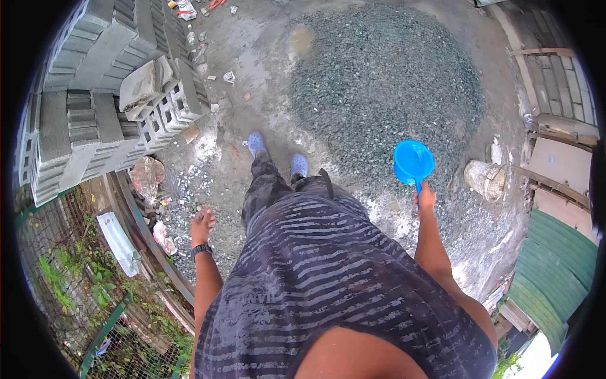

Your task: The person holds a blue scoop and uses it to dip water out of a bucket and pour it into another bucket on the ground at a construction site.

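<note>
Standing beside a gravel heap (385, 82) on a building site, a person grips a blue plastic dipper (413, 162) by its handle in the right hand (426, 198); the left hand (202, 224) hangs loose, holding nothing. The dipper looks light and rigid, best held by that handle. Concrete blocks (95, 95) are stacked nearby.
</note>
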A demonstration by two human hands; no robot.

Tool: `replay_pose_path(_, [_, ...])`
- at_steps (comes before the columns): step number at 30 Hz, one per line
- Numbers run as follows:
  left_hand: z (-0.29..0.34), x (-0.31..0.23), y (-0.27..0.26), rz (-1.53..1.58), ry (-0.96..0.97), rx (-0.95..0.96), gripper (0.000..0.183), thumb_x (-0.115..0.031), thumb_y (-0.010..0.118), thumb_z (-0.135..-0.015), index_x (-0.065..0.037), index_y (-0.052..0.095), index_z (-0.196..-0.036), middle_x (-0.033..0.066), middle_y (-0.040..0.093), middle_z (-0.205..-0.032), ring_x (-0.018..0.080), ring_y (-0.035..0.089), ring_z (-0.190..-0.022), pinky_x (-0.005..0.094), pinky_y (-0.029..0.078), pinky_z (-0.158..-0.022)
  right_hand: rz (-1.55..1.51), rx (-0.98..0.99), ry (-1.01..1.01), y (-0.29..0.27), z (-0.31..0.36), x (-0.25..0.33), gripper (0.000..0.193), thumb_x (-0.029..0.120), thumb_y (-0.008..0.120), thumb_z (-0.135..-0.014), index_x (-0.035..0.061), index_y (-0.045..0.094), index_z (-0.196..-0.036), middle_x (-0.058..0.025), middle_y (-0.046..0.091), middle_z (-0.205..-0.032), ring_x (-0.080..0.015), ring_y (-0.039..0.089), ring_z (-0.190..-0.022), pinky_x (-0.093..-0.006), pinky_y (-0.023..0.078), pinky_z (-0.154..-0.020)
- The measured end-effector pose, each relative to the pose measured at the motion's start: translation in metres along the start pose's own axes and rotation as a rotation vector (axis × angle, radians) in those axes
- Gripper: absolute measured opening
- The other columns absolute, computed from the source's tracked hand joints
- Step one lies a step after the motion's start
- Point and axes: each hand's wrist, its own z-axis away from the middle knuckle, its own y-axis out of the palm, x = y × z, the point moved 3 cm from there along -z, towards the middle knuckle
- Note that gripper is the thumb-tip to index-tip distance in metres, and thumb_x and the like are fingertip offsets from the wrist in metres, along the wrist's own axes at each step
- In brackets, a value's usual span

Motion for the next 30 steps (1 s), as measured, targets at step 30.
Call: replay_pose_path(30, [0.031,0.061,-0.008,0.110,-0.108,-0.030,0.044,-0.042,0.060,-0.095,-0.009,0.062,-0.124,0.0043,0.070,-0.104,0.0141,0.065,-0.085,0.0295,0.049,-0.071,-0.222,0.134,-0.015,0.053,0.006,0.078,0.029,0.035,0.053,-0.094,0.0086,0.057,-0.082,-0.0036,0.054,-0.062,-0.0131,0.048,-0.045,-0.0306,0.037,-0.037])
